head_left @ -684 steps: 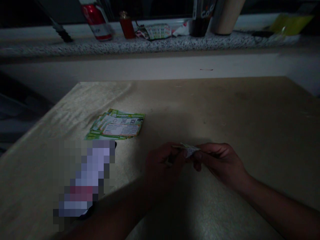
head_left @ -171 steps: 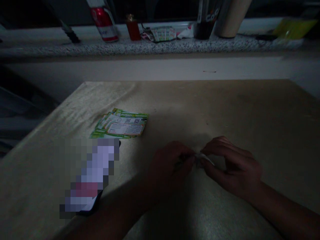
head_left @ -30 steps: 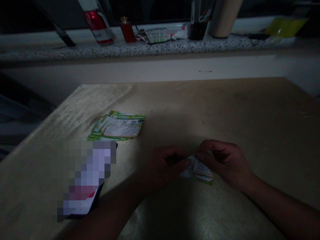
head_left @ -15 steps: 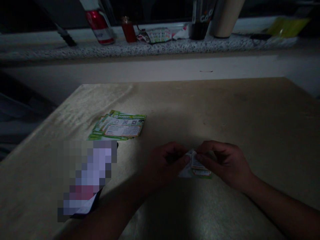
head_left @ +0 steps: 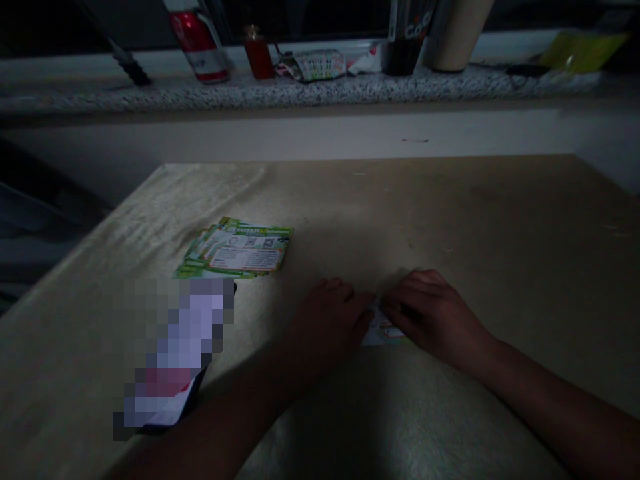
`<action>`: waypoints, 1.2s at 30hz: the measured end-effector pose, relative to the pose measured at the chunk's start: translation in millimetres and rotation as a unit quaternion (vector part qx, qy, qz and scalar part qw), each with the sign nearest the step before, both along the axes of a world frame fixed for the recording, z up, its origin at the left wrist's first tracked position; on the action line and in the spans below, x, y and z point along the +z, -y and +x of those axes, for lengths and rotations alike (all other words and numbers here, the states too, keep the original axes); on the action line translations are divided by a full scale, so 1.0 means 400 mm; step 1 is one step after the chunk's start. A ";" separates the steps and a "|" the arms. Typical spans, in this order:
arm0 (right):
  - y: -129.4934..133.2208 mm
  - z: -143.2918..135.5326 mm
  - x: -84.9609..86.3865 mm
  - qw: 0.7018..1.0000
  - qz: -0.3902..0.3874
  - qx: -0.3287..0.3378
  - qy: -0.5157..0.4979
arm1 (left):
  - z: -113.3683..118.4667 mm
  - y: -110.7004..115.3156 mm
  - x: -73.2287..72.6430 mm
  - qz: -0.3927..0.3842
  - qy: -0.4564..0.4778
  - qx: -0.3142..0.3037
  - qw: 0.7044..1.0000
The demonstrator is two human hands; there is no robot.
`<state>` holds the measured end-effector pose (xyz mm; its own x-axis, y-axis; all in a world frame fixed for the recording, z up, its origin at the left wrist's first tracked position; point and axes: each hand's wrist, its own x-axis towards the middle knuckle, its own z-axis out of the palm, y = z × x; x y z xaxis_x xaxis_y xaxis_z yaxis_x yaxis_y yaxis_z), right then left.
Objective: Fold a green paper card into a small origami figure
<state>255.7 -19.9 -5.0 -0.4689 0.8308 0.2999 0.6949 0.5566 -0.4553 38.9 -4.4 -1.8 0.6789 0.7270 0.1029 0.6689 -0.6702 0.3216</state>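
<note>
A small printed leaflet (head_left: 383, 337), white and green, lies on the table between both hands. It is partly folded, and much of it is covered by fingers. My left hand (head_left: 327, 323) is palm down at its left side, fingers curled and thumb and forefinger on the paper. From the right, my right hand (head_left: 435, 313) has its fingertips pressed together at the leaflet's upper part. Farther left on the table is a fanned stack of similar leaflets (head_left: 245, 250), with green edges and printed codes.
A phone (head_left: 177, 403), mostly pixelated, lies left of my left forearm on the table (head_left: 450, 213). Along the speckled sill (head_left: 325, 93) stand a red and white can (head_left: 200, 50), a small red bottle (head_left: 259, 57), a crumpled wrapper (head_left: 317, 65) and a dark drink bottle (head_left: 403, 50).
My hands have turned more palm down over the leaflet and now hide more of it. The right hand's fingers have moved slightly up and left. The leaflet stack has not moved.
</note>
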 end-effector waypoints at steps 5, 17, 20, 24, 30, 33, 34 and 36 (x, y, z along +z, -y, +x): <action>-0.003 0.016 -0.004 1.000 0.001 0.010 0.024 | -0.007 0.007 -0.004 0.037 -0.001 -0.011 0.999; -0.008 0.030 0.007 0.999 -0.025 0.019 0.033 | -0.006 0.007 -0.011 0.010 0.039 0.029 0.999; -0.009 0.032 0.008 0.999 -0.019 0.030 0.037 | -0.002 0.006 -0.011 0.004 0.052 0.050 0.997; -0.012 0.037 0.005 0.996 -0.011 0.051 0.066 | -0.003 0.005 -0.015 0.015 0.059 0.057 0.997; -0.016 0.042 0.017 0.991 0.015 0.067 0.114 | -0.008 0.004 -0.028 0.068 0.068 0.035 0.995; -0.013 0.048 0.029 0.989 0.027 0.073 0.127 | -0.008 0.003 -0.028 0.086 0.065 0.021 0.994; -0.012 0.051 0.032 0.988 0.029 0.076 0.131 | -0.007 0.003 -0.027 0.087 0.061 0.017 0.994; -0.010 0.057 0.037 0.986 0.028 0.078 0.141 | -0.007 0.002 -0.023 0.091 0.050 0.012 0.995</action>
<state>278.5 -15.8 9.7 -0.6617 0.7270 0.1832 0.6929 0.6863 -0.2210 36.2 -5.1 -11.2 0.6419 0.7056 0.3003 0.6552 -0.7081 0.2633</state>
